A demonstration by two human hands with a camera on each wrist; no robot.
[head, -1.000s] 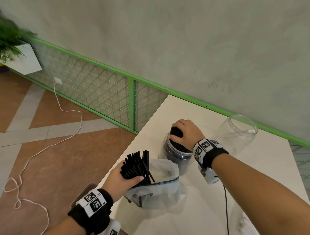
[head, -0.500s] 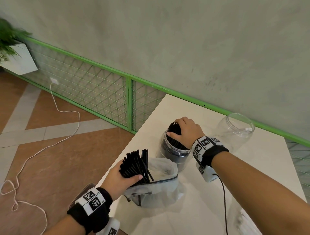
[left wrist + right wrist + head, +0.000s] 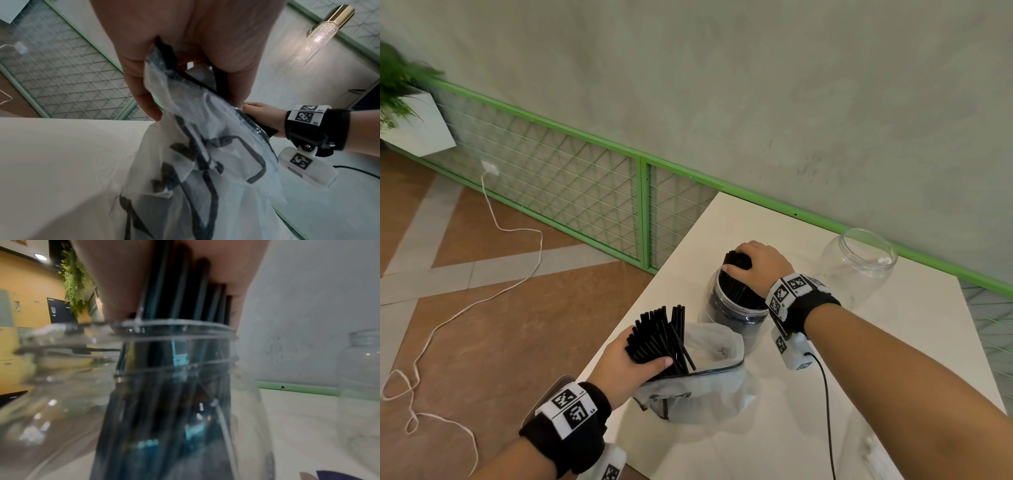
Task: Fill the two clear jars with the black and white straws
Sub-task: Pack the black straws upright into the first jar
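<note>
A clear jar (image 3: 732,317) (image 3: 174,386) stands on the white table (image 3: 893,342), holding a bunch of black straws (image 3: 739,274) (image 3: 180,288) that sticks out of its mouth. My right hand (image 3: 758,267) grips the top of that bunch above the rim. Nearer the table's left edge, my left hand (image 3: 630,363) (image 3: 185,48) grips a second bundle of black straws (image 3: 661,335) together with the mouth of a translucent printed plastic bag (image 3: 709,390) (image 3: 205,162). A second clear jar (image 3: 859,263) (image 3: 362,386) stands empty at the back right. No white straws are clearly visible.
The table's left edge drops to a tiled floor with a white cable (image 3: 493,294). A green-framed wire fence (image 3: 585,185) and grey wall run behind. A black cable (image 3: 828,411) trails from my right wrist camera across the table.
The right hand has shifted slightly on the straw bunch at the jar's mouth. The left hand still holds its bundle and the bag in the same place.
</note>
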